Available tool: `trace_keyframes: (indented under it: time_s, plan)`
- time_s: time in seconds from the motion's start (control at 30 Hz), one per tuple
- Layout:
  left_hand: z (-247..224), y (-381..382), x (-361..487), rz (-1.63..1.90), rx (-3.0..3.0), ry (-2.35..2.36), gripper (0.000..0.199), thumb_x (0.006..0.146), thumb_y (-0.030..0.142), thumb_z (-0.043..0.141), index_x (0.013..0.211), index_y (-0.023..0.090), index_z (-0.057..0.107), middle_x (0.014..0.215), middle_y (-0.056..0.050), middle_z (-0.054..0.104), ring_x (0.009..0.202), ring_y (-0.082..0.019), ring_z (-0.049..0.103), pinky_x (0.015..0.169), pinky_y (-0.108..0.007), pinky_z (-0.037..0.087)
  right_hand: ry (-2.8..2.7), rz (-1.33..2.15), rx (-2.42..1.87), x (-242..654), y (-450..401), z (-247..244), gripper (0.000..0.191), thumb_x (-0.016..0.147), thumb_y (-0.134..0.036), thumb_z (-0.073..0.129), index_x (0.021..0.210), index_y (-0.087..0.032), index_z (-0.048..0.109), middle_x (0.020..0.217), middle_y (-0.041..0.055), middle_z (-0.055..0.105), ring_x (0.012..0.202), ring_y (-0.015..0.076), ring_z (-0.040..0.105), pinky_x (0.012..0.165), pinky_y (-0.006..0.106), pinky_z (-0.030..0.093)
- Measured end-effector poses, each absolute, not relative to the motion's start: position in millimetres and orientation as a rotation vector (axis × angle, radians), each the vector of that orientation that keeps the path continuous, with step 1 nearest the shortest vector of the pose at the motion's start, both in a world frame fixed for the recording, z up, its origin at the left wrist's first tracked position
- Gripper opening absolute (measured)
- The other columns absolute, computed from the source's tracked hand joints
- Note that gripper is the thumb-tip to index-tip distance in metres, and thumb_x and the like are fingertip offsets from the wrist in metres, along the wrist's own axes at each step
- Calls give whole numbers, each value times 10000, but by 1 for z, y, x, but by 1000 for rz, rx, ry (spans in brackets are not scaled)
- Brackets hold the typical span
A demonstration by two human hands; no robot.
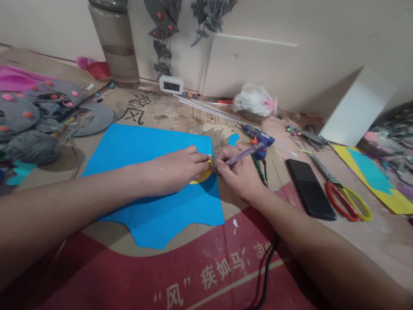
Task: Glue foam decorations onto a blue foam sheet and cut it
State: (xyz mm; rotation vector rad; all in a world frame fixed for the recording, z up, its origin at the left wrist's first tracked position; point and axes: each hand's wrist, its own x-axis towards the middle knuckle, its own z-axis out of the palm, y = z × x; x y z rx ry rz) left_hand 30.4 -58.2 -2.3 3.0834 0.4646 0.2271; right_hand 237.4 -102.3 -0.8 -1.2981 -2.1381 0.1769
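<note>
A blue sheet (pixel 148 143) with curved cutouts along its near edge lies on the cardboard. On its right part sits a small yellow piece (pixel 203 176), partly hidden under my left hand (pixel 175 169). That hand lies flat, its fingertips pressing the yellow piece down. Beside the sheet's right edge, my right hand (pixel 238 171) is closed around a slim purple pen (pixel 242 155), whose tip is hidden by the fingers. The fingertips of both hands nearly meet at the yellow piece.
A blue glue gun (pixel 263 142) lies just beyond my right hand. To the right are a black phone (pixel 310 189), scissors (pixel 348 202) and yellow paper (pixel 402 200). Grey felt pieces (pixel 6 112) lie left. A bottle (pixel 115 40) and small clock (pixel 171 85) stand behind; a black cable (pixel 260 290) crosses the red cardboard (pixel 113 283).
</note>
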Motion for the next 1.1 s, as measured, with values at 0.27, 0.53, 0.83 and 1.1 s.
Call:
trace_keyframes:
  time_s: [0.27, 0.53, 0.83, 1.1]
  plan:
    - [-3, -58, 30, 241, 3076, 454, 285, 998, 133, 416, 1149, 125, 658, 1259, -139, 655, 1120, -256, 561, 946, -384, 381, -2182, 159, -1312, 237, -104, 1, 210, 880, -259, 484, 674, -222, 503, 654, 9, 594, 697, 191, 518, 813, 396, 366]
    - [-2, -58, 31, 223, 3093, 462, 246, 1002, 136, 440, 1074, 120, 674, 1227, -129, 658, 1016, -254, 558, 890, -383, 385, -2212, 211, -1239, 236, -104, 2, 213, 886, -273, 468, 679, -224, 487, 645, 1, 570, 670, 184, 513, 805, 392, 351]
    - [-4, -56, 31, 272, 3066, 443, 227, 1016, 178, 453, 988, 134, 674, 1064, -104, 668, 922, -245, 540, 823, -380, 373, -2247, 230, -1236, 232, -108, 4, 190, 885, -276, 464, 707, -219, 495, 690, 13, 569, 709, 198, 523, 781, 390, 339]
    - [-4, -57, 29, 249, 3056, 430, 236, 976, 90, 449, 1043, 121, 673, 1103, -114, 675, 966, -237, 559, 848, -367, 377, -2208, 297, -1209, 229, -110, 8, 197, 871, -276, 484, 683, -218, 492, 672, 0, 549, 699, 180, 512, 777, 378, 372]
